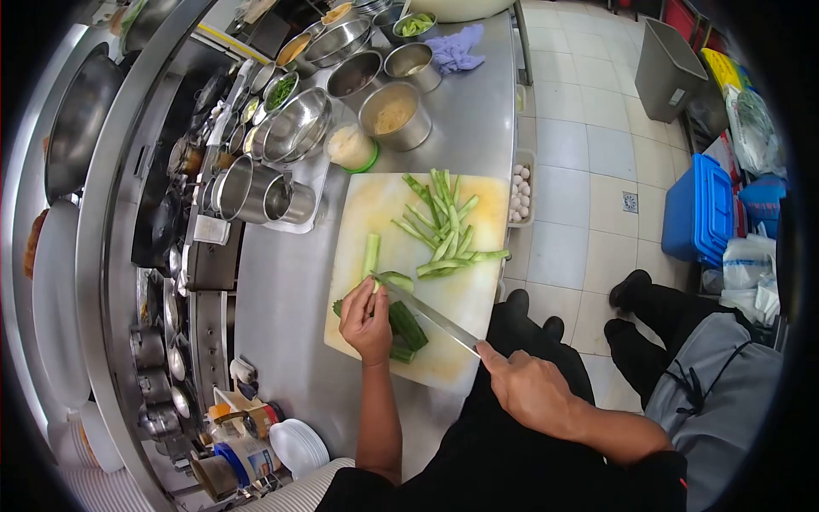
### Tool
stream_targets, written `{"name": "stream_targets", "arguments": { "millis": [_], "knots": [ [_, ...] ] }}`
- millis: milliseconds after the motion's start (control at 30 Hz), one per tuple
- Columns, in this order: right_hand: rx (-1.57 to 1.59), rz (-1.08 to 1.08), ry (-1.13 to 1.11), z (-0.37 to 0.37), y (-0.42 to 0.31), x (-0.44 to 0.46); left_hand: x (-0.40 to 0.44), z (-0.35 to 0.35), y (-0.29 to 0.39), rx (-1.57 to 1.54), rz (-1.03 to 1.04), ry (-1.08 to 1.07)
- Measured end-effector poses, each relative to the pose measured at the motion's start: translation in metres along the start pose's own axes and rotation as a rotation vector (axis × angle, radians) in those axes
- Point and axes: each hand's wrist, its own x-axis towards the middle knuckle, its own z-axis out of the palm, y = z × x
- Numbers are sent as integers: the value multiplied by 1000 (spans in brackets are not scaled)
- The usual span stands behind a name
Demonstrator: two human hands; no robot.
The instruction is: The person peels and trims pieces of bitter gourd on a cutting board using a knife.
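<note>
A white cutting board [350, 213] with yellowish stains lies on the steel counter. My right hand [533, 392] grips a knife [439, 320] by its handle, and the blade points up and left across the board. The fingers of my left hand [367, 324] are bent and pressed together on a pale green cucumber piece [395, 280] at the knife's tip. Dark green cucumber pieces [408, 326] lie just right of that hand, partly hidden by it. A pale cucumber strip [371, 253] rests above it. Several light green strips [444, 218] are heaped at the board's upper right.
Beyond the board stand steel pots [395, 115], a green-based tub [351, 148] and a purple cloth [456, 49]. Steel containers [247, 192] are at the left. Eggs [519, 194] sit in a bin beside the counter. Another person [712, 375] stands at the right, near a blue bin [699, 209].
</note>
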Motion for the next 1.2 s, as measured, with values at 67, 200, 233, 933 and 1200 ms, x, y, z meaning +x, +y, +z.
{"name": "stream_targets", "arguments": {
  "millis": [67,200,233,933,1200],
  "knots": [
    [-23,11,49,0,-4,-2,1,0,1,26,29,-2],
    [-80,26,34,-3,-10,-4,3,-3,-2,41,26,-14],
    [-94,9,41,-2,-9,-5,3,-3,-5,41,27,-13],
    [-150,5,33,-4,-11,-12,1,-2,-8,25,5,-26],
    [-211,16,41,5,-15,-11,2,-4,-11,45,18,-40]
  ]
}}
